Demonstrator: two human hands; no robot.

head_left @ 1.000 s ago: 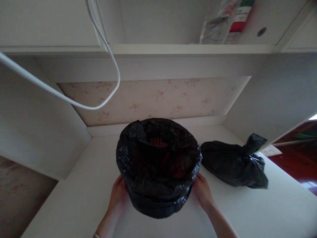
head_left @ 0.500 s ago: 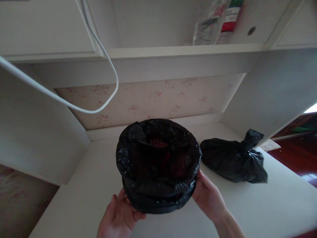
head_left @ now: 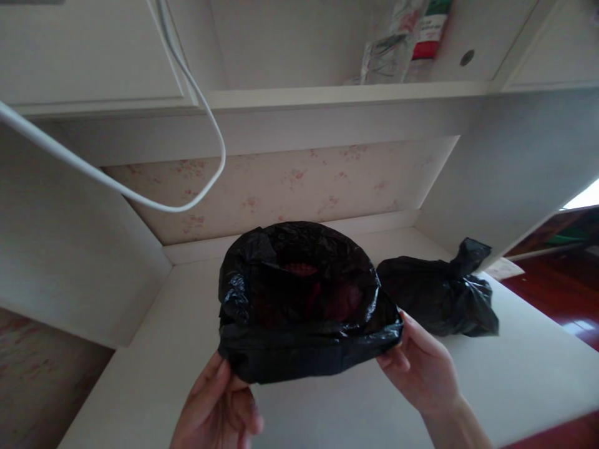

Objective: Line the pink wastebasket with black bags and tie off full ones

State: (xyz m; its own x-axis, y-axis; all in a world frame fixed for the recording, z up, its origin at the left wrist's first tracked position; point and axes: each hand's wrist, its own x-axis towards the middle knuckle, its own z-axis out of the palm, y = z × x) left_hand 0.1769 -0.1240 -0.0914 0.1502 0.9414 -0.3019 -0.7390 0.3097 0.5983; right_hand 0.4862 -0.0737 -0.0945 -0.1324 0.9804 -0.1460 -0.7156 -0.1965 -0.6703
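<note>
A black garbage bag (head_left: 299,355) lines a bin, its edge folded outward over the rim. Only a little of the bin shows, as a reddish lattice deep inside the dark opening. My left hand (head_left: 218,399) pinches the bag's folded edge at the near left. At the near right, my right hand (head_left: 423,368) grips the same edge between thumb and fingers and stretches it outward from the rim. Between the two hands the near edge is drawn nearly straight.
A knotted, filled black bag (head_left: 437,293) lies on the white tabletop (head_left: 327,411) to the right. Above runs an open shelf (head_left: 346,100) with a clear plastic package (head_left: 386,59) and a bottle with a red label (head_left: 425,47). A white cable (head_left: 175,209) hangs at upper left.
My hands have shifted from supporting the bin's sides to holding the bag's edge. The right hand has moved outward, pulling the near edge taut and away from the rim.
</note>
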